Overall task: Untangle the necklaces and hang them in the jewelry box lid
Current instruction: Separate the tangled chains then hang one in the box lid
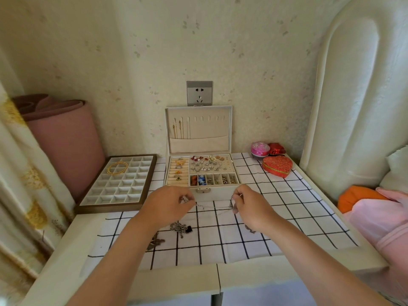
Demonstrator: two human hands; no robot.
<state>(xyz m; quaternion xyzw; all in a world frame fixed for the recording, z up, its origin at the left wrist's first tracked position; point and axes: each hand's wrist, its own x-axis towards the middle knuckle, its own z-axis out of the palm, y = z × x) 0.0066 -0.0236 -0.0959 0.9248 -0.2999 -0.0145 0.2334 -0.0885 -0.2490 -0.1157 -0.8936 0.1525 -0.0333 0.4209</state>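
Note:
A thin silver necklace (213,207) stretches between my two hands just above the checked cloth. My left hand (171,203) pinches one end and my right hand (249,205) pinches the other end. Behind them stands the cream jewelry box (202,171), open, its upright lid (198,129) against the wall. Gold necklaces (181,129) hang from the lid's left hooks; the hooks to the right are bare. A tangled silver pile (180,228) lies on the cloth under my left wrist, and a darker one (155,241) lies beside my left forearm.
A brown compartment tray (117,184) with gold bangles sits to the left. A red heart box (277,166), a pink round box (260,149) and a red box (276,149) stand at the back right. Rolled pink mat left, bed right.

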